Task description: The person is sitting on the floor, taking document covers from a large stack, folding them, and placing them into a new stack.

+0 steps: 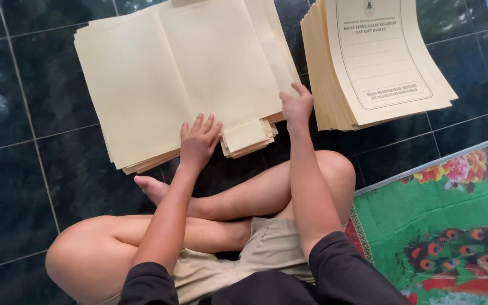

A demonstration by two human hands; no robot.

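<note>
— Where does the open folder (199,62) lie?
— On top of the pile of cream folders (142,152), flat on the dark tiled floor (18,169), just ahead of the person's crossed legs (227,203). Its fold runs away from the person, so its long axis points forward from the knees.
— And the hands?
— The left hand (199,141) lies flat on the folder's near edge by the fold, fingers spread and pressing down, gripping nothing. The right hand (297,107) is at the folder's right edge, fingers curled close together; they seem to nip that edge, though I cannot tell for sure.
— Which hand is nearer the fold?
— The left; the folder stretches ahead of its fingertips.
— Anything further out?
— Right of the folder stands a second stack of printed covers (379,56), apart from it. Further right and nearer the person lies a green flowered mat (453,226).
</note>
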